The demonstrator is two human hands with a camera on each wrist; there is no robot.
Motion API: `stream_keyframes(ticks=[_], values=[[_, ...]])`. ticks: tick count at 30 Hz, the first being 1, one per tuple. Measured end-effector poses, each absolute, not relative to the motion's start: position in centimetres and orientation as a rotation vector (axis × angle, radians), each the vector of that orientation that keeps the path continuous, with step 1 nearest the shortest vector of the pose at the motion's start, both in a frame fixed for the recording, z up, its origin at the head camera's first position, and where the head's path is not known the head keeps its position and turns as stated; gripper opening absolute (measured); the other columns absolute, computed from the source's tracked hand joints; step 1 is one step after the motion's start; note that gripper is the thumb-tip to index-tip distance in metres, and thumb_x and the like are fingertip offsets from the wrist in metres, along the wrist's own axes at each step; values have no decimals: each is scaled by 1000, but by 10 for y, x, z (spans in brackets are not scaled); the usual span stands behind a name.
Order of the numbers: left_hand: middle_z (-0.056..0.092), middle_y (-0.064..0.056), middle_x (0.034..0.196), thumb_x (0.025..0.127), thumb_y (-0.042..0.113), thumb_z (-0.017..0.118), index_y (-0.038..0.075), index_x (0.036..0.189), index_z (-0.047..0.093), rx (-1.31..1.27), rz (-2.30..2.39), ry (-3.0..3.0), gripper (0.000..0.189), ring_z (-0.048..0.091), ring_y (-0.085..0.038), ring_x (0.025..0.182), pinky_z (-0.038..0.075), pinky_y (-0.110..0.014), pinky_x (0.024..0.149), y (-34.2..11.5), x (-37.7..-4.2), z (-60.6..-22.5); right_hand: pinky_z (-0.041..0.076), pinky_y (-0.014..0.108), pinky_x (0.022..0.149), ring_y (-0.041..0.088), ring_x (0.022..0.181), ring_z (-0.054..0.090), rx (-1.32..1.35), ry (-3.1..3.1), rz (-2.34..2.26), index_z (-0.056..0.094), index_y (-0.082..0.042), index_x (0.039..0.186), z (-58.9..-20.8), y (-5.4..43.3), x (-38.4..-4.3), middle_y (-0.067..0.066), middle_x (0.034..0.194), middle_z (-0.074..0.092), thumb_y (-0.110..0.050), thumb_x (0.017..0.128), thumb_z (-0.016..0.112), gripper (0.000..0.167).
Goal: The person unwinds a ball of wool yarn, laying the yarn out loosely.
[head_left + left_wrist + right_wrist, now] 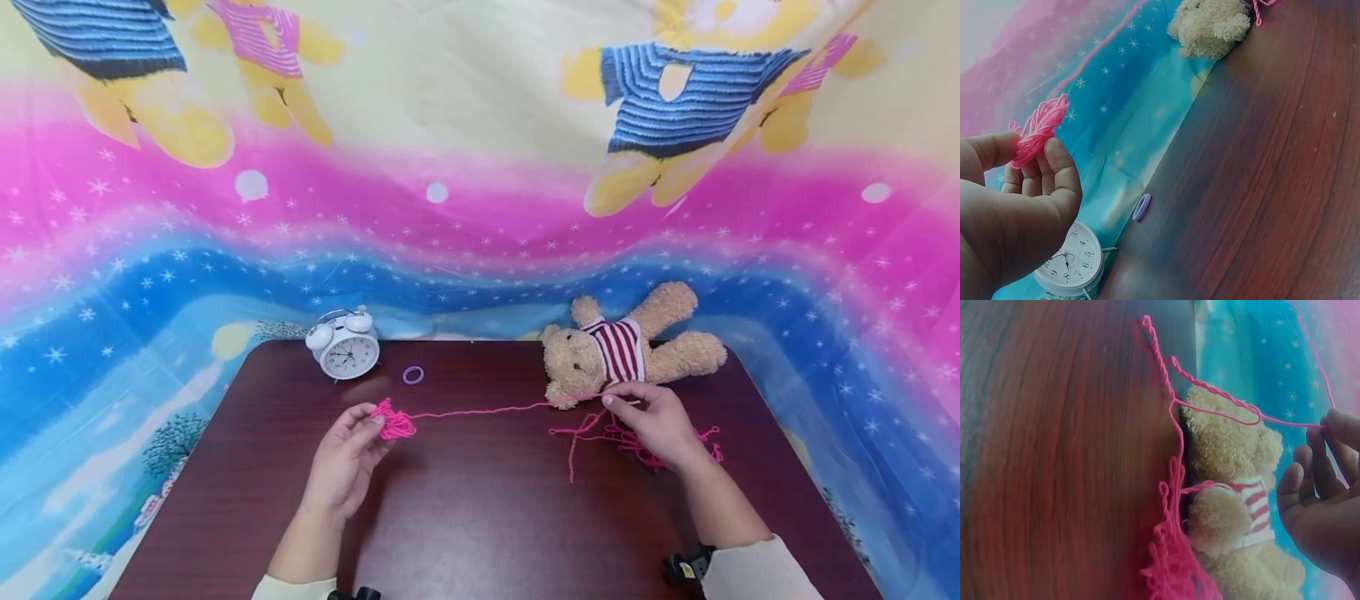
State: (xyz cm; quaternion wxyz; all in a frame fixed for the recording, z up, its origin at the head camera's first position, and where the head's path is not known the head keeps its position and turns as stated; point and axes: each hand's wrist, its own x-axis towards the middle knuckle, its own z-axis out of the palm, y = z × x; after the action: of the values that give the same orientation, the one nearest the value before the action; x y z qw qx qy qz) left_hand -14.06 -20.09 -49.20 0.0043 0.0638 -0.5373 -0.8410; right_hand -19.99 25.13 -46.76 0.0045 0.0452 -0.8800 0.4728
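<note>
A small wound bundle of pink yarn [394,419] is pinched in my left hand [347,462], between thumb and fingers. From it a single pink strand [480,411] runs across above the table to my right hand [660,423], which pinches the strand between thumb and forefinger. Below the right hand lies a loose, tangled heap of pink yarn [1175,562] on the table, partly hidden by that hand in the head view. In the right wrist view a twisted length of yarn hangs from the pinched strand toward the heap.
A teddy bear [621,350] in a striped shirt lies at the back right of the dark wooden table [465,517]. At the back left stands a white alarm clock [349,357], with a purple ring [413,375] beside it. A printed cloth [450,242] hangs behind the table.
</note>
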Motion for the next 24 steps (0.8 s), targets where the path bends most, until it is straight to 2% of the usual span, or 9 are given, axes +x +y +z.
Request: stream_keyframes(ticks=[2, 8, 13, 16, 19, 23, 24], values=[[70, -2, 114, 104, 7, 59, 9, 116, 52, 196, -2641, -1675, 14, 72, -14, 100, 58, -31, 92, -203, -141, -492, 51, 33, 69, 23, 86, 60, 128, -2758, 1502, 78, -11, 111, -468, 254, -199, 8, 103, 73, -39, 97, 74, 31], [71, 1, 106, 104, 8, 60, 10, 118, 52, 259, -2623, -1686, 17, 71, -12, 97, 57, -32, 92, -208, -139, -492, 52, 32, 68, 34, 90, 66, 82, -2761, 1557, 76, -8, 115, -469, 265, -196, 16, 106, 74, -39, 97, 74, 36], [70, 2, 104, 105, 8, 60, 10, 119, 52, 269, -2619, -1685, 17, 71, -12, 95, 57, -32, 92, -213, -138, -491, 47, 31, 63, 29, 88, 68, 91, -2763, 1490, 76, -7, 118, -470, 279, -194, 14, 107, 76, -35, 99, 72, 35], [70, 2, 104, 105, 9, 61, 10, 120, 51, 272, -2613, -1687, 18, 70, -12, 95, 57, -31, 91, -216, -138, -492, 43, 32, 56, 20, 71, 60, 64, -2778, 1434, 76, -9, 118, -469, 288, -192, 13, 104, 75, -40, 99, 71, 37], [69, 2, 105, 105, 11, 61, 10, 121, 51, 280, -2606, -1696, 19, 70, -11, 96, 57, -31, 92, -220, -136, -491, 43, 32, 59, 17, 68, 50, 28, -2801, 1367, 76, -11, 117, -466, 295, -189, 12, 103, 74, -46, 99, 70, 39], [69, 1, 106, 105, 12, 61, 9, 122, 50, 271, -2600, -1706, 20, 71, -13, 98, 57, -31, 93, -224, -135, -490, 45, 33, 66, 19, 80, 55, 11, -2814, 1314, 75, -12, 119, -463, 304, -186, 9, 108, 74, -49, 99, 68, 43], [69, 1, 106, 106, 12, 61, 8, 122, 50, 267, -2600, -1707, 20, 72, -14, 99, 57, -31, 94, -225, -135, -490, 45, 34, 65, 20, 79, 54, 1, -2818, 1315, 75, -12, 120, -462, 306, -185, 10, 109, 73, -50, 99, 68, 44]])
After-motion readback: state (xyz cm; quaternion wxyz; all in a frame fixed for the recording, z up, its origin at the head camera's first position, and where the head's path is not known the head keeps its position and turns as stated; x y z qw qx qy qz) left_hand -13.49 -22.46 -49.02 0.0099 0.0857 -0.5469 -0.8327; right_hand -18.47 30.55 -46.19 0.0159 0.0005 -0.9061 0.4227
